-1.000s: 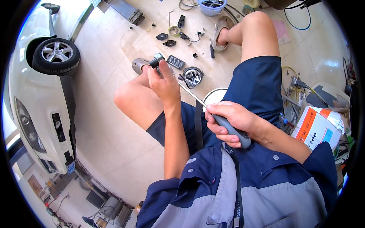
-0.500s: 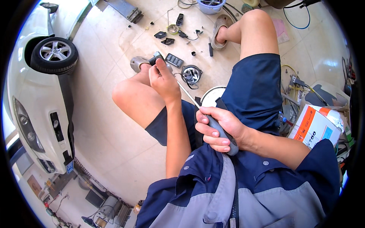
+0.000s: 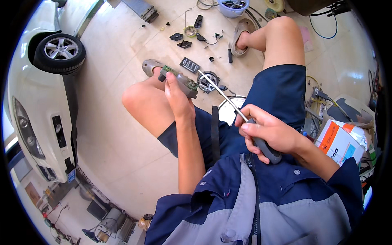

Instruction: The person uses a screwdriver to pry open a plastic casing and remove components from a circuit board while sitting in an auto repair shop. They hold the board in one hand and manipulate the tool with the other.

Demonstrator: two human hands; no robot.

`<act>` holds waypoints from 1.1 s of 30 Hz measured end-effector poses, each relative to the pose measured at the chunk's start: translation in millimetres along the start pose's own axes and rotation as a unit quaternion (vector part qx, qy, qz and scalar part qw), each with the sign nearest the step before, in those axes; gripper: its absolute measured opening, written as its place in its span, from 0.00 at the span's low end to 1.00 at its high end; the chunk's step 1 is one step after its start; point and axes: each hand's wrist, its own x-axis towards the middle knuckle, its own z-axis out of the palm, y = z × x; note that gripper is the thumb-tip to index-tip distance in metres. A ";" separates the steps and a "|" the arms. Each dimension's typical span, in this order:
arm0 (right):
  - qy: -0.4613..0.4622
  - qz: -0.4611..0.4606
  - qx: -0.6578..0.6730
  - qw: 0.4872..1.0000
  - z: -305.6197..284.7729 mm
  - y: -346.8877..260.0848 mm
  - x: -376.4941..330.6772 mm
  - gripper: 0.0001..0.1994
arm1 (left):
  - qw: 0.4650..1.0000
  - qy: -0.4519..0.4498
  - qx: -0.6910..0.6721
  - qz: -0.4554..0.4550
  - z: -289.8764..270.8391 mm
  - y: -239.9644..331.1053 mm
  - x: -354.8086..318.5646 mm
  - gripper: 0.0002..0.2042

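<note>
Grey-handled screwdriver (image 3: 268, 150) in the right hand (image 3: 271, 131), fingers curled round it; the left hand (image 3: 180, 100) pinches a green circuit board (image 3: 190, 84), most fingers hidden from me.

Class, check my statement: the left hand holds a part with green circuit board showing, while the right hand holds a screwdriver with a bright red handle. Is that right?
Not quite: the handle of the screwdriver is dark grey, not bright red, as the head view shows. The right hand does hold it, and the left hand holds the part with green circuit board showing.
</note>
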 end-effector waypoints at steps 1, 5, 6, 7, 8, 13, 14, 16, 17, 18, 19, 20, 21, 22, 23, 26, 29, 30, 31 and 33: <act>-0.011 -0.011 -0.024 1.000 0.0 2.6 -1.6 0.14 | 1.000 -0.013 0.004 0.013 1.0 4.6 -0.7 0.18; -0.027 0.015 -0.061 0.998 4.9 -2.3 -10.4 0.17 | 0.999 -0.026 0.007 0.038 -3.0 15.4 0.1 0.17; -0.027 0.020 -0.058 0.998 5.5 -2.2 -11.0 0.17 | 0.999 -0.025 0.014 0.046 -1.6 19.1 -0.4 0.17; -0.027 0.017 -0.061 0.998 4.5 -1.0 -11.0 0.17 | 0.998 -0.028 -0.010 0.061 1.5 22.5 -1.4 0.18; -0.027 0.010 -0.050 0.998 3.6 0.0 -11.9 0.17 | 0.997 -0.034 -0.033 0.059 4.5 27.2 -4.8 0.19; 0.008 -0.080 -0.002 0.997 2.2 3.6 -12.5 0.16 | 0.996 -0.012 -0.047 0.075 21.8 56.1 -20.5 0.24; 0.018 -0.122 -0.014 0.992 1.3 5.6 -9.9 0.15 | 0.996 0.005 -0.039 0.075 28.7 64.9 -26.6 0.25; 0.035 -0.207 -0.041 0.977 -1.2 6.8 -1.4 0.14 | 0.996 -0.023 -0.085 0.014 34.3 75.4 -33.3 0.26; 0.067 -0.183 -0.067 0.978 -0.9 -2.1 -2.2 0.14 | 0.993 -0.037 -0.108 -0.017 34.5 78.7 -36.5 0.27; 0.089 -0.186 -0.087 0.975 1.4 -12.5 0.0 0.14 | 0.990 -0.068 -0.116 -0.045 32.5 80.6 -39.5 0.28; 0.113 -0.189 -0.108 0.970 5.8 -23.9 3.9 0.14 | 0.984 -0.100 -0.125 -0.074 29.8 82.6 -42.0 0.29; 0.136 -0.192 -0.128 0.963 10.2 -33.9 9.7 0.14 | 0.977 -0.131 -0.133 -0.101 28.2 84.0 -44.9 0.30; 0.150 -0.228 -0.126 0.954 12.7 -42.1 15.8 0.12 | 0.975 -0.160 -0.109 -0.104 30.3 82.6 -47.4 0.32; 0.146 -0.274 -0.158 0.937 13.3 -48.7 25.8 0.12 | 0.967 -0.196 -0.103 -0.127 29.3 83.1 -50.7 0.33; 0.141 -0.319 -0.190 0.918 12.5 -54.6 37.5 0.13 | 0.957 -0.231 -0.096 -0.149 27.2 84.8 -53.3 0.33; 0.106 -0.348 -0.287 0.886 17.0 -77.3 46.4 0.14 | 0.958 -0.252 -0.034 -0.134 38.3 91.8 -63.3 0.33; 0.091 -0.341 -0.361 0.863 15.6 -85.8 49.2 0.15 | 0.970 -0.223 0.070 -0.070 44.6 90.9 -66.6 0.33; 0.095 -0.342 -0.383 0.853 16.0 -87.7 49.2 0.14 | 0.968 -0.228 0.079 -0.068 43.3 92.1 -66.6 0.33; 0.103 -0.347 -0.380 0.851 15.8 -88.5 48.4 0.14 | 0.966 -0.235 0.087 -0.066 41.8 93.5 -66.8 0.33; 0.119 -0.355 -0.374 0.849 11.2 -87.1 44.4 0.12 | 0.962 -0.248 0.054 -0.103 37.2 95.0 -66.4 0.33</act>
